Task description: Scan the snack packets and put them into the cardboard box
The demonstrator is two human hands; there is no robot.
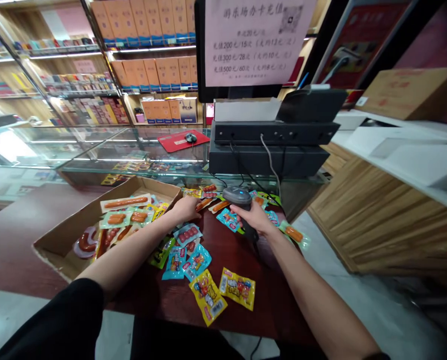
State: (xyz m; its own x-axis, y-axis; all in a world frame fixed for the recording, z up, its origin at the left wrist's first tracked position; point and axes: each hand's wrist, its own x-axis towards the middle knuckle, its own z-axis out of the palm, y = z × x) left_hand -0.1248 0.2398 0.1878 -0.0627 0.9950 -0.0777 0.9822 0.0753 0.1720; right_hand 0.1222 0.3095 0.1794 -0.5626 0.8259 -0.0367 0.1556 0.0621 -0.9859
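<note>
A dark barcode scanner [238,197] with a small blue light on top is gripped in my right hand [256,216], its head above the snack packets. My left hand [186,209] reaches past the box's right end, with its fingers closed on the end of a packaged sausage [204,203]. Another long sausage pack [220,205] lies between my two hands. Below them, blue packets [197,261] and two yellow packets [208,298] rest on the dark red table [242,250]. An open cardboard box [54,245] to the left contains several sausage packs [125,201].
Behind the table stands a glass counter [133,142] with a red mouse pad [174,141]. A black cash drawer [264,160] with hanging cables sits under a monitor bearing a printed sign [257,45]. A wooden cabinet [358,215] is at the right.
</note>
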